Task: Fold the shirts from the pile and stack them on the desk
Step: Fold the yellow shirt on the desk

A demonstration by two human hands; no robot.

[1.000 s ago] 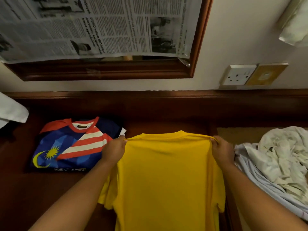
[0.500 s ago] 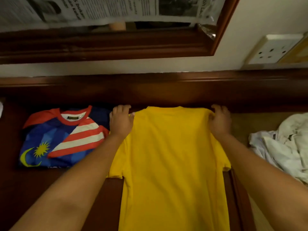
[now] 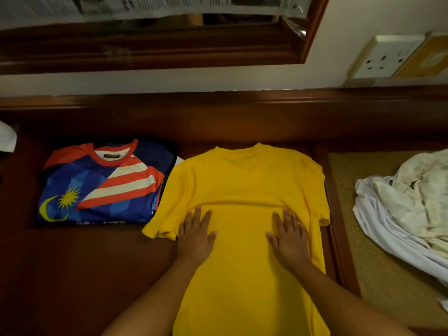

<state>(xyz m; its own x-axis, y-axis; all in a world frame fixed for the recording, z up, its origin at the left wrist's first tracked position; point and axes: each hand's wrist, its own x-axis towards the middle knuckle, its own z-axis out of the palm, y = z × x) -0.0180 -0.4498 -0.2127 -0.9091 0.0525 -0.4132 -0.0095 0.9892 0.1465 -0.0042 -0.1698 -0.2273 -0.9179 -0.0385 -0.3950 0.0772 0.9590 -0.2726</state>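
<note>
A yellow T-shirt (image 3: 244, 183) lies spread flat on the dark wooden desk (image 3: 97, 263), collar toward the wall, its hem running off the near edge. My left hand (image 3: 196, 232) and my right hand (image 3: 288, 235) rest palm-down on its chest area, fingers spread, holding nothing. To the left sits a folded blue shirt with red and white stripes and a yellow moon and star (image 3: 101, 183), on top of other folded cloth. The pile of crumpled white and cream shirts (image 3: 407, 202) lies to the right.
The pile rests on a woven tan surface (image 3: 378, 275) beside the desk's right edge. A raised wooden ledge (image 3: 218, 110) runs along the back below a framed mirror covered with newspaper (image 3: 157, 6). A wall socket (image 3: 385, 57) is upper right. White cloth (image 3: 7, 139) shows far left.
My hands let go of the yellow shirt's shoulders and slid down to its chest. The shirt, held up a second ago, now lies flat on the desk.
</note>
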